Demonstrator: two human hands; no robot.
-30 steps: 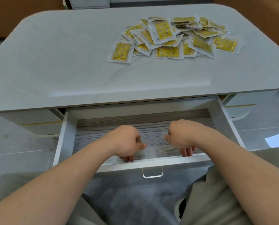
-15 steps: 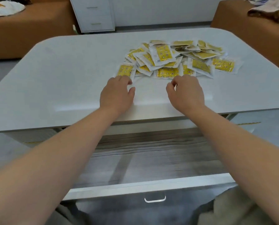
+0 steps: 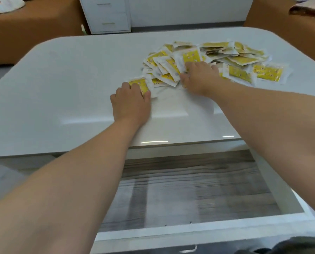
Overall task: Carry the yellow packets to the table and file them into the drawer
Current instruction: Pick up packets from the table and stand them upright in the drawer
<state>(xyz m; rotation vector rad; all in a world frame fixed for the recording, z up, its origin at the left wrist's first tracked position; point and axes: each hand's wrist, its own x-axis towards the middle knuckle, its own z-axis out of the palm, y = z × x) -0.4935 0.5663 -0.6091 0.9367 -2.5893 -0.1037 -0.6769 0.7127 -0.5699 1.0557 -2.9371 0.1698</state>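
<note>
Room: grey floor; brown sofa far left, a second brown sofa far right with a crumpled cloth on it; white cabinet with two drawer fronts against the far wall between them.

Surface: white table, glossy top, rounded far corners.

Left hand: fingers lightly bent and laid on the near half of a single yellow packet, thumb against its near right corner. The packet lies flat on the table, just left of the pile. The forearm runs back over the near table edge.

Right hand: palm down on the near left part of the pile of yellow packets, fingers spread, thumb pressed to the pile's near edge. The fingertips are partly buried among the packets, so whether any packet is gripped cannot be told. The forearm runs back to the near right.

Pile: many overlapping packets, yellow centres with white borders, on the far right half of the table.

Container: drawer, pulled out under the near table edge; white walls, grey wood-grain bottom showing; metal handle on the front, partly visible.
</note>
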